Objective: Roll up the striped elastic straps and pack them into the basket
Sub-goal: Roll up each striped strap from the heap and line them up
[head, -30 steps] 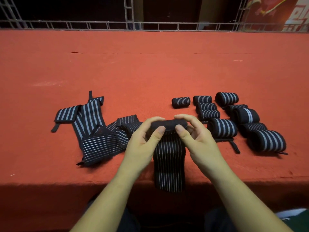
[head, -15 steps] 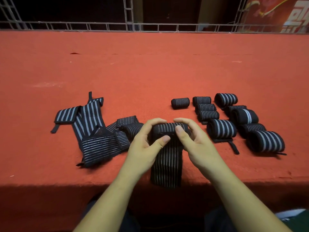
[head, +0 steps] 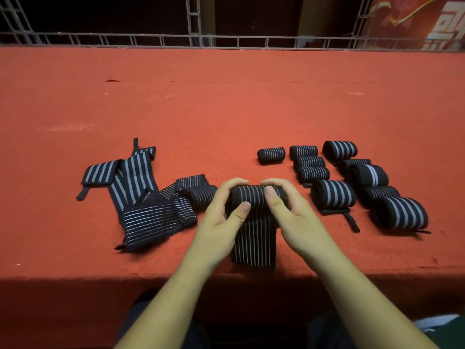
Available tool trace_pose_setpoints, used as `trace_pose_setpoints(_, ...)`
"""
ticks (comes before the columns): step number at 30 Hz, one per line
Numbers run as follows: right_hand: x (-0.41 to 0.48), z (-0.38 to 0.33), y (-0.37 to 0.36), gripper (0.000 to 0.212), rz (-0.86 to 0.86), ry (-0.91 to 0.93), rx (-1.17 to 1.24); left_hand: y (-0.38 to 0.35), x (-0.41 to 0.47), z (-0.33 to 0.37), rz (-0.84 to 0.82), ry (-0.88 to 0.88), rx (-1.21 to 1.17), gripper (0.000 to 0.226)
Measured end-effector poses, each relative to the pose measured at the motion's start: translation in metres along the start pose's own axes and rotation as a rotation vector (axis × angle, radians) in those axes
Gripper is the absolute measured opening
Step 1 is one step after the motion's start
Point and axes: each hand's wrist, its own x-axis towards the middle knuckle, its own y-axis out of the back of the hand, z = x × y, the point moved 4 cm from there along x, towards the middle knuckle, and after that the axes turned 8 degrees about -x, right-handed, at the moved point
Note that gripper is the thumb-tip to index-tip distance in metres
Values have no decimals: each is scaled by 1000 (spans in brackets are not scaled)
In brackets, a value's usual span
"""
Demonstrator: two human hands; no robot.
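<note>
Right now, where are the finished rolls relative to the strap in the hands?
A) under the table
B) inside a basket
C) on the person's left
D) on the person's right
D: the finished rolls lie on the red table, right of the half-rolled strap that the left hand and right hand grip.

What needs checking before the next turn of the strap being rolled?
1. Grip: left hand and right hand both hold the half-rolled strap: ok.
2. Its unrolled tail lies flat and straight on the red table: ok.
3. The finished rolls lie apart from the right hand: ok.
4. The loose straps are clear of the left hand: cannot tell.
5. A basket in view: not ok.
</note>
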Motion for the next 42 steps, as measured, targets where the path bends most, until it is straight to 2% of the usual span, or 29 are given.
trace_pose_setpoints(3,0,1,0,15,13,20,5,-1,-4,-3,20,51,-14,33)
trace_pose_setpoints(7,-5,-4,-3,30,-30,129,31,1,-1,-6,132,135,-23,48)
trace_pose_setpoints(11,-7,-3,-5,35,-87,120,119,6,-1,-5,103,49,-49,35)
trace_pose_setpoints(16,-8,-2,-4,23,-17,71,89,4,-6,-4,2,11,-113,33)
trace_pose_setpoints(20,-12,-3,-1,31,-28,143,126,2,-6,-6,89,89,-25,35)
trace_pose_setpoints(23,-14,-3,-1,36,-25,158,129,2,-4,-9,122,125,-54,43)
trace_pose_setpoints(27,-15,-1,-4,33,-18,103,135,1,-6,-8,61,71,-213,28)
trace_pose_setpoints(30,-14,9,-9,37,-45,-55,248,-2,-8,-11,-7,-4,-155,36)
trace_pose_setpoints(31,-14,12,-7,37,-42,-56,257,-4,-8,-14,-10,-6,-144,37)
trace_pose_setpoints(34,-18,15,5,30,-18,23,186,-15,-7,-19,39,118,-202,27)
trace_pose_setpoints(37,-22,18,16,28,-33,60,150,-26,-3,-26,97,231,-216,35)
trace_pose_setpoints(39,-24,23,24,29,0,36,171,-33,1,-29,91,202,-230,31)
trace_pose_setpoints(42,-25,35,45,19,125,-56,167,-52,7,-35,-16,139,-204,25)
